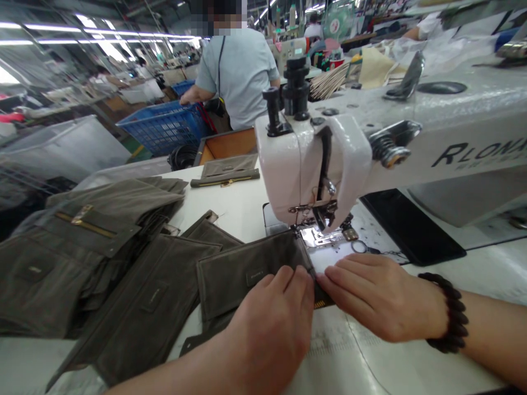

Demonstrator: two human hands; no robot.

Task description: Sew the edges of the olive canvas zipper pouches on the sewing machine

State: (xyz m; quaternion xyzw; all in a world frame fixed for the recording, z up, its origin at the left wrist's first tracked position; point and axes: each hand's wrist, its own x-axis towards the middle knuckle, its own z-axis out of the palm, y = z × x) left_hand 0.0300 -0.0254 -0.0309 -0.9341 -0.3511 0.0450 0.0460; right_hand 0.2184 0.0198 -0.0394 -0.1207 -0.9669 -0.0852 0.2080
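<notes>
A dark olive fabric panel [234, 274] with a small label lies at the sewing machine [308, 159], its upper right corner beside the lit needle area. My left hand [275, 318] is closed, its bent fingers gripping the panel's right edge. My right hand [379, 293], with a dark beaded bracelet [448, 312] on the wrist, has its fingers pressed together on the same edge, over a dark piece with a gold zipper [323, 303]. The fingertips of both hands nearly meet. More olive panels [152, 296] overlap to the left of it.
A pile of olive pieces with a gold zipper [94, 236] covers the table's left side. Another zippered piece [224, 178] lies farther back. A black phone-like slab [411, 227] rests under the machine arm. Beyond are a blue crate [164, 126] and a person in a light shirt [239, 71].
</notes>
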